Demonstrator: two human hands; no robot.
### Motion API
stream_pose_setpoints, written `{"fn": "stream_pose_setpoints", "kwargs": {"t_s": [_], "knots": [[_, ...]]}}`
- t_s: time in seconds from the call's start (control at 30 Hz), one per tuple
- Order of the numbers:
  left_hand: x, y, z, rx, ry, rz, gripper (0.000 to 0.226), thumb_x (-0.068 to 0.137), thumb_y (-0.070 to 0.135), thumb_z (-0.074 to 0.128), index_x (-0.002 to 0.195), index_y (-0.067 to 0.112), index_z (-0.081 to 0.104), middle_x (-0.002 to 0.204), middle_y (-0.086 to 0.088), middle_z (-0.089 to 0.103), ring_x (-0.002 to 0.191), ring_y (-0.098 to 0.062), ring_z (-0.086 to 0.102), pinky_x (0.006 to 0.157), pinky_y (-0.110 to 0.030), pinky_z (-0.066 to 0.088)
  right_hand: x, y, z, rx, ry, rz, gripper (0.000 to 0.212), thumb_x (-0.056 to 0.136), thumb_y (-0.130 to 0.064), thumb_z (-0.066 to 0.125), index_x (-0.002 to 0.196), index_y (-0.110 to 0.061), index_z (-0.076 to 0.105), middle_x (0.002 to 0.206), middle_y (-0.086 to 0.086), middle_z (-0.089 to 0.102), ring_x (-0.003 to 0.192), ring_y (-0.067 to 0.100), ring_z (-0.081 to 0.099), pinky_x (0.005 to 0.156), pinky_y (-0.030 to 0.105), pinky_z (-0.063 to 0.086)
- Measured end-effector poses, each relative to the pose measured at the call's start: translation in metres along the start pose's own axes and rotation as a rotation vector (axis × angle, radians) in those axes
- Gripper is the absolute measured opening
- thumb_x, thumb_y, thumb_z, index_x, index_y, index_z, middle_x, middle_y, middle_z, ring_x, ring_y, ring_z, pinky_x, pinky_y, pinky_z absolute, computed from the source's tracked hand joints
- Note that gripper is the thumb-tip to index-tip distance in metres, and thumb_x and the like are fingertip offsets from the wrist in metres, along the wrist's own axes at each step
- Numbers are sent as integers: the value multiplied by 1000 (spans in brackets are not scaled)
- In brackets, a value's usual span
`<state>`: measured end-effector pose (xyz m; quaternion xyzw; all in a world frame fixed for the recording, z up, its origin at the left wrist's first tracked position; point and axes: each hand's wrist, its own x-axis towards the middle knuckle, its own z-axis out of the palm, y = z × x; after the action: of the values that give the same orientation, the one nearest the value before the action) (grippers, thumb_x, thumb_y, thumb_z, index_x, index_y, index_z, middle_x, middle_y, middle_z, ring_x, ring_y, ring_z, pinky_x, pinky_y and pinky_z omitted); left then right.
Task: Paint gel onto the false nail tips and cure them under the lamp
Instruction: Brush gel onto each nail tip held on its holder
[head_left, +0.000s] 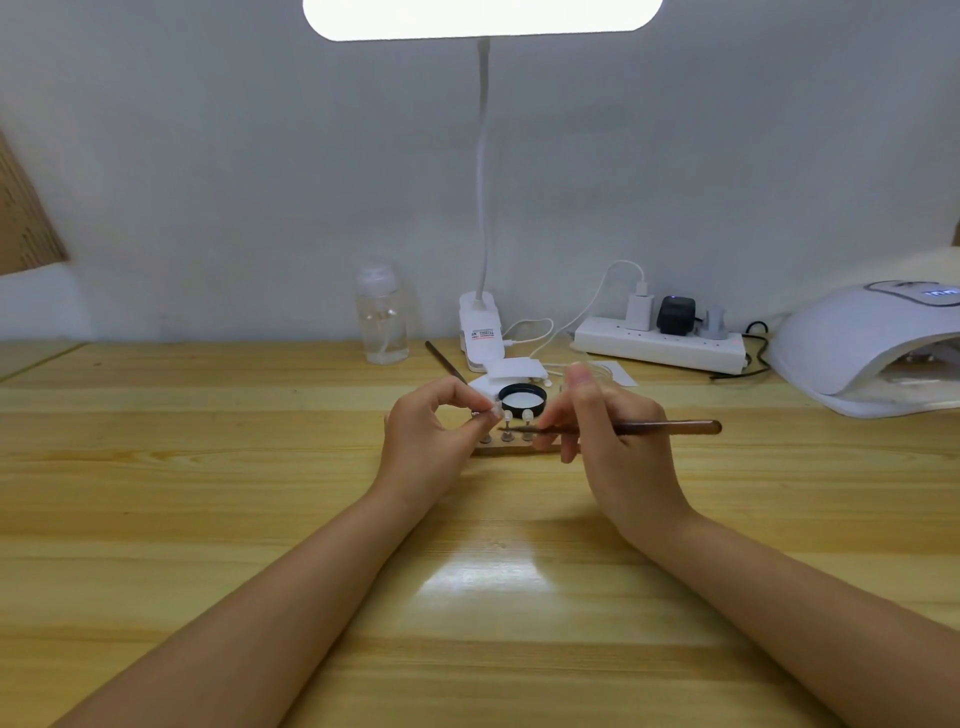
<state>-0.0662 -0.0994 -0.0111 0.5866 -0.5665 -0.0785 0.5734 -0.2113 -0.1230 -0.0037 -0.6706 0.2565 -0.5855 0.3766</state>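
Note:
My left hand (434, 436) pinches a clear false nail tip (492, 413) on its small stand, lifted just above the wooden holder (511, 448). Two more nail tips (518, 415) stand upright on pegs in that holder. My right hand (597, 431) grips a brown gel brush (665, 427) lying almost level, its bristle end pointing left toward the held tip. Behind the holder lies an open black gel pot (522, 400) with white gel inside. The white curing lamp (872, 348) stands at the far right of the table.
A clear pump bottle (382, 317) stands at the back. A clip-on desk lamp (480, 332) shines from above. A white power strip (660, 348) with plugs and cables lies at the back right. Another brush (445, 362) lies behind my left hand, white pads (514, 370) behind the pot.

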Motion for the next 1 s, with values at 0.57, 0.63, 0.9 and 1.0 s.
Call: {"fn": "stream_pose_setpoints", "kwargs": {"t_s": [0.57, 0.63, 0.9, 1.0], "knots": [[0, 3, -1, -10, -13, -27, 23, 72, 13, 75, 63, 27, 59, 72, 15, 63, 80, -1, 60, 86, -30, 45, 1, 0, 1, -40, -26, -12, 36, 91, -30, 43, 66, -15, 64, 56, -8, 63, 49, 0, 54, 52, 14, 42], [0, 2, -1, -17, -10, -27, 23, 72, 14, 75, 63, 27, 59, 72, 15, 64, 80, 0, 60, 84, -26, 45, 0, -2, 2, 14, -42, 12, 41, 85, -40, 42, 63, -14, 64, 55, -5, 64, 47, -1, 56, 49, 14, 43], [0, 0, 0, -135, -38, -16, 21, 72, 6, 74, 64, 24, 66, 69, 14, 66, 70, 5, 60, 58, -6, 44, 2, 2, -3, -66, 22, -101, 37, 96, -18, 41, 69, -8, 64, 62, -9, 62, 52, -1, 54, 56, 9, 42], [0, 0, 1, -160, -47, -17, 19, 72, 5, 74, 66, 21, 68, 71, 10, 67, 68, 5, 60, 60, -6, 44, 3, 5, -2, -101, 9, -112, 35, 96, -21, 43, 71, -11, 65, 61, -14, 61, 54, -2, 55, 57, 8, 40]]}}
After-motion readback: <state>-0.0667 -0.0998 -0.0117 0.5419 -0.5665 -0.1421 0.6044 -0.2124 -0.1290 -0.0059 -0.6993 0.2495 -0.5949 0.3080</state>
